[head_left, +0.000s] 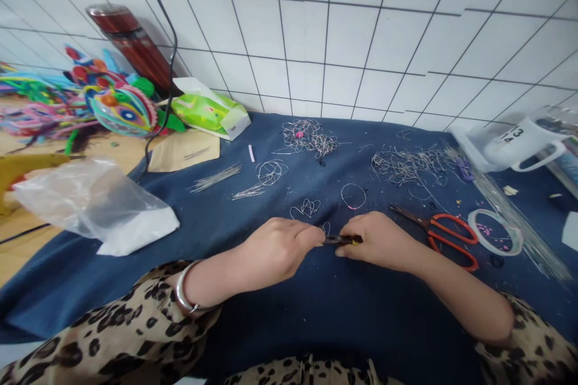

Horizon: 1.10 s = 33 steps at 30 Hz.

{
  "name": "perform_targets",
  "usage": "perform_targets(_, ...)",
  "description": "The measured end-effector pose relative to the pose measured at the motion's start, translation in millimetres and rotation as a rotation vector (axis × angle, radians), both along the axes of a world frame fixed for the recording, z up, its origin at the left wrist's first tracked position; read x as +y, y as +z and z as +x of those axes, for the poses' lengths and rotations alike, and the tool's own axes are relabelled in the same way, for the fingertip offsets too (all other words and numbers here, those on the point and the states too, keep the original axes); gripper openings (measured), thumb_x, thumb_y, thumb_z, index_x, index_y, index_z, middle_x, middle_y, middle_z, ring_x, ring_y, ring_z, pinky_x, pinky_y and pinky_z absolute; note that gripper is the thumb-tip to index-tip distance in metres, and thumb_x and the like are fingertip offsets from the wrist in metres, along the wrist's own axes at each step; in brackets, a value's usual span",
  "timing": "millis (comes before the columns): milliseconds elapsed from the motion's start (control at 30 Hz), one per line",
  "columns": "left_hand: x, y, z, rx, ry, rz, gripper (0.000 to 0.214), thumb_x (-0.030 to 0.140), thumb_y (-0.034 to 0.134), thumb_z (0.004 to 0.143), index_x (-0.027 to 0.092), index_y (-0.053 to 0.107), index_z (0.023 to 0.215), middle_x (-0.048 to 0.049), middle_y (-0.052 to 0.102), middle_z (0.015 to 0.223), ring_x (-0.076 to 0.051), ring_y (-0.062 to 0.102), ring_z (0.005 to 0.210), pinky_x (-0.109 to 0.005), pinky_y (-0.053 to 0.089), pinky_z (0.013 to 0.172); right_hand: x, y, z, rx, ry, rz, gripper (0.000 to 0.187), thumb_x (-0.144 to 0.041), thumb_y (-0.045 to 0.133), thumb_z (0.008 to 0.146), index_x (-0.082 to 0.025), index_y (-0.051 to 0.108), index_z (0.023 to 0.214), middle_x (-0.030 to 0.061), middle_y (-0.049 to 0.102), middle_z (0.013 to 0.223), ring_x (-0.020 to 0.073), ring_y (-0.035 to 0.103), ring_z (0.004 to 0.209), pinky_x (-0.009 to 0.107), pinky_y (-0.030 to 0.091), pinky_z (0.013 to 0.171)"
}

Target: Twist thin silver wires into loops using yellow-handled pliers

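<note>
Fingers [313, 236] of L hand [280, 249] & R hand [377, 240] pinch dark tool [344, 240].

Bright, even light from overhead; shadows are soft and faint. Wide-angle distortion bends the tiled wall [316, 24] lines toward the edges. The centre is sharp, the corners slightly smeared.

place: home craft workbench | surface: blue cloth [253, 313] over a wooden table, white tiled wall [343, 30] behind | far: tangles of thin wire [406, 163], wire loops [353, 196] | right: orange-handled scissors [445, 237], tape roll [495, 231] | far left: bright paper decorations [112, 102]
</note>
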<state>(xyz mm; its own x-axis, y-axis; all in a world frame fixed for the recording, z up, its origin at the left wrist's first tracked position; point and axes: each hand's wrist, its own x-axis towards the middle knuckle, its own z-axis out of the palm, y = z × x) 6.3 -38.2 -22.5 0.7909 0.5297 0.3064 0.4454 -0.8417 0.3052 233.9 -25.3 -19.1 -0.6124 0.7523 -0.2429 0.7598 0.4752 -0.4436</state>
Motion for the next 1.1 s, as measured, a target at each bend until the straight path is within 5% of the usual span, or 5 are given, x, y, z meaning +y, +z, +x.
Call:
perform_targets(167,0,-0.2,1,0.005,0.043,-0.102,0.02,0.013,0.037,0.086,0.015,0.056,0.092,-0.0032,0.062,0.071,-0.013,0.061,0.064,-0.025,0.05,0.062,0,-6.8,0,0.012,0.029,0.03,0.02,-0.041,0.059,0.075,-0.022,0.063,0.076,-0.0021,0.061,0.071,0.0107,0.053,0.065,0.021,0.032,0.058)
perform_targets(400,16,-2.6,0,-0.238,0.344,-0.623,0.018,0.019,0.037,0.088,0.016,0.054,0.082,-0.0001,0.063,0.073,-0.01,0.061,0.066,-0.021,0.049,0.062,-6,-19.8,-4,-0.054,0.017,0.593,0.016,-0.03,0.051,0.082,-0.018,0.06,0.08,0.0032,0.056,0.075,0.0156,0.047,0.076,0.029,0.032,0.069)
perform_targets(533,23,-6.0,-3,-0.399,0.416,-0.919,0.016,0.026,0.04,0.088,0.016,0.05,0.084,-0.0026,0.064,0.076,-0.012,0.065,0.067,-0.022,0.05,0.058,-7,-18.4,-2,-0.092,0.06,0.869,0.014,-0.024,0.049,0.083,-0.017,0.061,0.084,0.0035,0.055,0.073,0.0159,0.043,0.072,0.031,0.03,0.066)
perform_targets(667,23,-5.2,-4,-0.441,0.43,-1.054,0.018,0.031,0.043,0.087,0.015,0.05,0.083,-0.0028,0.065,0.072,-0.013,0.066,0.062,-0.021,0.048,0.054,-10,-15.4,-1,-0.095,0.119,1.068,0.014,-0.022,0.052,0.082,-0.017,0.06,0.092,0.0023,0.055,0.073,0.0146,0.042,0.07,0.032,0.028,0.063)
perform_targets(1100,20,-3.5,2,-0.49,0.423,-1.29,0.017,0.031,0.05,0.082,0.014,0.051,0.08,-0.0014,0.063,0.067,-0.012,0.064,0.052,-0.017,0.04,0.045,-15,-12.3,-6,-0.085,0.224,1.223,0.012,-0.021,0.055,0.081,-0.017,0.059,0.092,0.0001,0.054,0.071,0.012,0.041,0.066,0.03,0.027,0.06)
